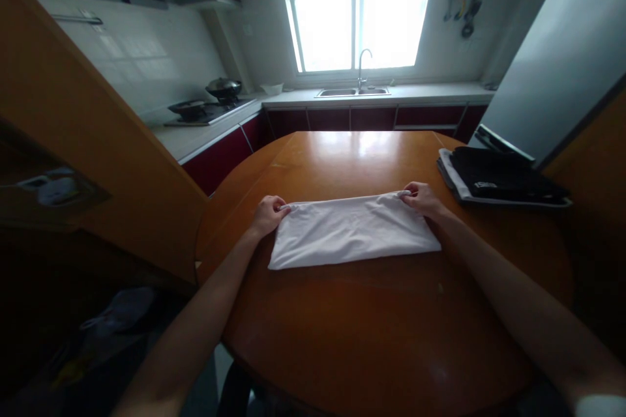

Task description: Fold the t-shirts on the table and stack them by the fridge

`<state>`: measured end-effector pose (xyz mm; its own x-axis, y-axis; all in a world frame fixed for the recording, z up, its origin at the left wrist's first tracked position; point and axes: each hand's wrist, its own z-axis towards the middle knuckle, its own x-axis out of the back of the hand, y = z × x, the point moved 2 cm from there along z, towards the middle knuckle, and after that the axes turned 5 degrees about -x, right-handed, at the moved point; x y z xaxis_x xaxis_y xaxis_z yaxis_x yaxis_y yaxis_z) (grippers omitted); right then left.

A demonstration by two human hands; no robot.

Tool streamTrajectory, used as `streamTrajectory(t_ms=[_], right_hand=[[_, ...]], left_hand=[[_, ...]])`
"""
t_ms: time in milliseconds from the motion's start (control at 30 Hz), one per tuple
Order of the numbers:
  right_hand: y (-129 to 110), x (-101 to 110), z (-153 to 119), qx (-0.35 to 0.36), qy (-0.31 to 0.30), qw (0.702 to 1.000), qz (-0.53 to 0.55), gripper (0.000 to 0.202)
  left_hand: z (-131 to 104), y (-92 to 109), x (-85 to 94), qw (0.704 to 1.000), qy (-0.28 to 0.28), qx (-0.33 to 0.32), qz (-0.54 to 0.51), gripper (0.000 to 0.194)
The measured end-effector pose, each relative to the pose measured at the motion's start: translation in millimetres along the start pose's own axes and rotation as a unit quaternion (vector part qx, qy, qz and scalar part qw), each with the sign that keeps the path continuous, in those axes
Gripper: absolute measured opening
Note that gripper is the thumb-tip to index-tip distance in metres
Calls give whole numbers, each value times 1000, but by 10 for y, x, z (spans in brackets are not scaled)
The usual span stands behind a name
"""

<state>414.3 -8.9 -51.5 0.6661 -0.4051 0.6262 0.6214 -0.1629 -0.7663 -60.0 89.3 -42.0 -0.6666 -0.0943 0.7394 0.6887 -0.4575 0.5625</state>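
A white piece of cloth (pixel 353 232), folded into a wide band, lies on the brown wooden table (pixel 342 319). Its surface is lightly wrinkled. My left hand (pixel 268 215) pinches the far left corner between thumb and fingers. At the far right corner, my right hand (pixel 423 199) grips the fabric in the same way. The far edge is pulled fairly straight between both hands, while the near edge rests on the tabletop. Whether the cloth is a garment cannot be made out.
A stack of folded dark and light clothes (pixel 503 176) sits at the table's right side. Beyond the table are a counter with a sink (pixel 337 92) and a stove with pans (pixel 223 88). A wooden panel (pixel 98 117) stands close on the left, a fridge (pixel 562 45) on the right.
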Motion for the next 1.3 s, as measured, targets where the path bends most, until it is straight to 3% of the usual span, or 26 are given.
streamTrajectory(t_ms=[133,233,333,567,700,900,1133,1300], right_hand=[[-16,27,-38,-35,-10,994,106,16],[0,40,-45,-65,-56,981,172,19],[8,58,-45,-78,-62,975,200,23],[-115,179,-91,-64,-33,973,221,24],[-206,403,-84,-17,21,967,254,31],[-350,778,-70,46,78,938,336,36],[-676,1241,-332,87,46,922,375,38],[-766,1488,-527,86,-6,907,412,37]], left_hand=[[-12,9,52,999,-32,26,-8,40],[-39,49,116,999,-40,11,7,39],[-69,97,148,999,-47,-6,-11,36],[-93,161,187,987,29,48,-149,41],[-57,307,378,969,110,47,-216,41],[82,578,722,935,211,-27,-285,32],[44,909,1023,906,248,-72,-336,33],[-78,1050,1222,891,233,-60,-384,30]])
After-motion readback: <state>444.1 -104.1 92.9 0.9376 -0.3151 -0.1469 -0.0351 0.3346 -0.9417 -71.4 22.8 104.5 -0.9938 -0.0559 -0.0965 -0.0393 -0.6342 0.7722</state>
